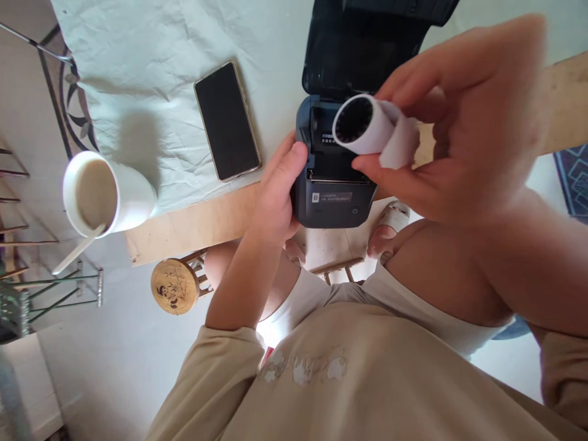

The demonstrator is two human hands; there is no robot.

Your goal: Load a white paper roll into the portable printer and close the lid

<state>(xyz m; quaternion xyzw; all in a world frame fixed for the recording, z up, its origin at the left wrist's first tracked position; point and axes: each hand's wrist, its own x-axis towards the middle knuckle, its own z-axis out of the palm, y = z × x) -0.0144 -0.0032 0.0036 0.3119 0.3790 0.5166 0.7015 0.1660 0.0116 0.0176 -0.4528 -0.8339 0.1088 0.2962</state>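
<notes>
A small dark label printer [335,211] is held at the table's near edge, its black lid [362,49] swung up and its paper bay exposed. My left hand [280,184] grips the printer's left side, thumb on the upper rim. Between the thumb and fingers of my right hand [459,128] is a white paper roll [362,131] with a dark hollow core. The roll is tilted just above the right part of the bay, and a loose end of paper curls off it beside my fingers. Whether the roll touches the printer, I cannot tell.
A smartphone [228,122] with a dark screen lies left of the printer on the pale table cover [169,37]. Farther left stands a white cup [133,196] of brownish drink with a spoon [78,248]. Below the wooden table edge [197,226] is a round stool [174,286].
</notes>
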